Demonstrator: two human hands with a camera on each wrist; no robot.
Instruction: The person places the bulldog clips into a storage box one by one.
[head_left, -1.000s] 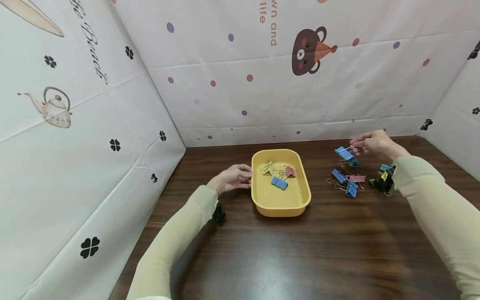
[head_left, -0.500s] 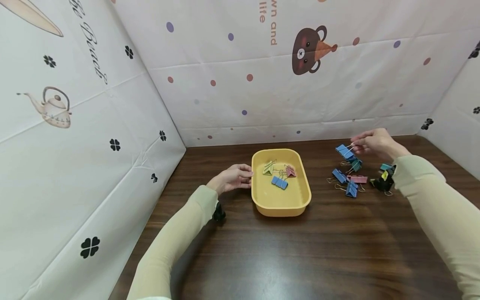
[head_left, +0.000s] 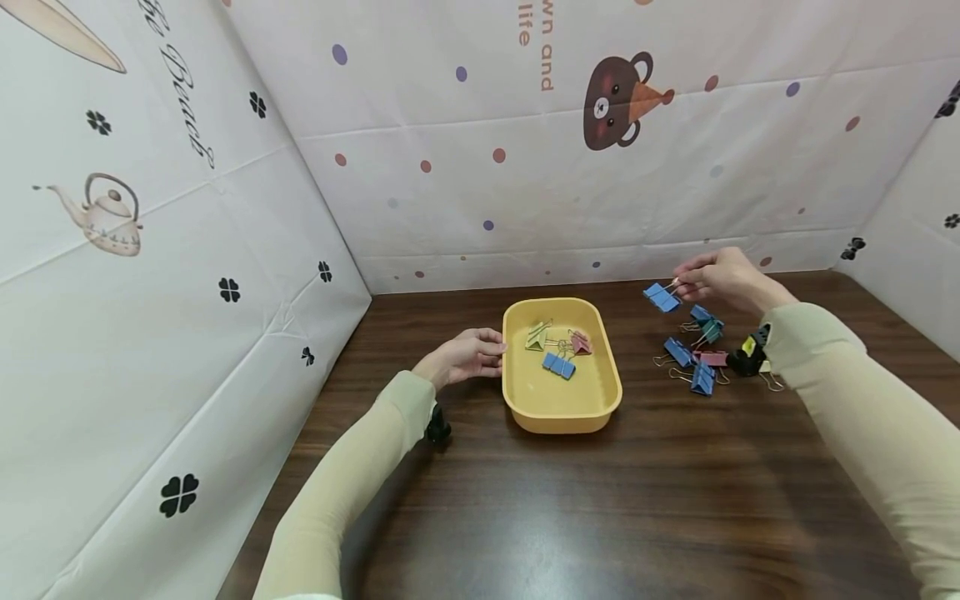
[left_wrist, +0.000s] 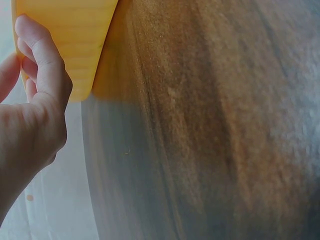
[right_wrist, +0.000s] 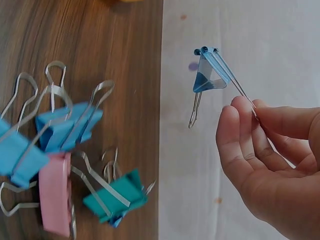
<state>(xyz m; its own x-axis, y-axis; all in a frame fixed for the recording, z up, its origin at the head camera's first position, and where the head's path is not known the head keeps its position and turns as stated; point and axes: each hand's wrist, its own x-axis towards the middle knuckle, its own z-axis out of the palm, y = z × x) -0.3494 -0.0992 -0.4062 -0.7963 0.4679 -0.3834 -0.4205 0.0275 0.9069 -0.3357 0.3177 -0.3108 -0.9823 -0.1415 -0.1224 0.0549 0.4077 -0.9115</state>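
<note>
My right hand (head_left: pixel 723 279) pinches a blue binder clip (head_left: pixel 662 297) by one wire handle, above the back of the table. In the right wrist view the clip (right_wrist: pixel 211 72) hangs beyond the fingertips, its other handle pointing down. My left hand (head_left: pixel 468 357) is at the left side of a yellow tray (head_left: pixel 562 423), thumb and fingers at its rim; the left wrist view shows them pinching the edge of the tray (left_wrist: pixel 82 45). Inside the tray lie a green clip (head_left: pixel 536 337), a red clip (head_left: pixel 581 343) and a blue clip (head_left: pixel 558 365).
Below my right hand lies a loose group of binder clips: a teal one (right_wrist: pixel 116 196), a pink one (right_wrist: pixel 55 195) and several blue ones (right_wrist: pixel 67 125). More clips are partly hidden by the right wrist. White printed sheeting (head_left: pixel 480 200) walls the dark wooden table (head_left: pixel 600 508) at back and sides.
My right hand has lifted the blue binder clip away from the clips below it and moved left toward the tray. The left hand and the tray have stayed still.
</note>
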